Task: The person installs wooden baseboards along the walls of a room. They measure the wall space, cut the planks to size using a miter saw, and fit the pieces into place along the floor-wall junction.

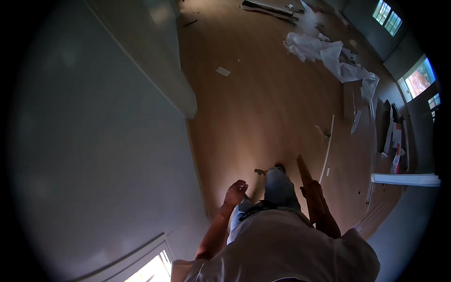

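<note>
My right hand (312,193) is wrapped round a long, narrow wooden board (306,170), which points forward beside my right leg. Out to the left, near the wall, my left hand (236,191) has its fingers curled in; what they hold, if anything, is hidden. A hammer (259,171) shows just ahead of that hand, beside my jeans leg (281,188). Its handle is dim, and I cannot tell whether it lies on the floor or hangs at my side.
Wood-look floor (253,113) runs ahead, with a pale wall (117,136) along the left. A thin white strip (329,145) lies to the right. Crumpled white sheeting (336,58), dark planks (270,10) and torn packaging (397,141) lie farther off. A small pale piece (223,71) lies ahead.
</note>
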Tool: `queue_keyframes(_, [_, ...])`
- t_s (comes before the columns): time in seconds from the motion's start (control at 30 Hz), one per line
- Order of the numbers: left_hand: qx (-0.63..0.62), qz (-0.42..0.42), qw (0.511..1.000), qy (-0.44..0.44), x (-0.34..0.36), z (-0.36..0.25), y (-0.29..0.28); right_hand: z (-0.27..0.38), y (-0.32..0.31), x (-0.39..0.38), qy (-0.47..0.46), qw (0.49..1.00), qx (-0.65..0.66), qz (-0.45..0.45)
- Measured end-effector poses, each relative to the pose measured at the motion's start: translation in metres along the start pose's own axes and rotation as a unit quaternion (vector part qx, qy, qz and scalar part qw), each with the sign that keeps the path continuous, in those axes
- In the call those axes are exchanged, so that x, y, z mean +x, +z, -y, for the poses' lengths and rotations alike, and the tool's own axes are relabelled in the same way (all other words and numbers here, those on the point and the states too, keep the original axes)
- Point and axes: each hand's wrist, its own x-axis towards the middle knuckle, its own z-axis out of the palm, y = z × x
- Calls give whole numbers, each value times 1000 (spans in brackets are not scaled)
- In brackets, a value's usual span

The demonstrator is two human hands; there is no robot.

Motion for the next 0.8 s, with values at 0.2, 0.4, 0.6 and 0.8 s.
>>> queue_keyframes(0.2, [-66,156,985,39,76,-143,-20,34,49,154,134,977,126,-110])
queue_keyframes(0.4, [74,141,970,186,193,-245,-3,105,133,293,172,956,229,-63])
queue_keyframes(0.6, [202,59,945,250,292,-285,12,180,198,343,126,979,155,-45])
queue_keyframes(0.8, [204,113,926,296,357,-318,29,242,189,364,77,983,165,-6])
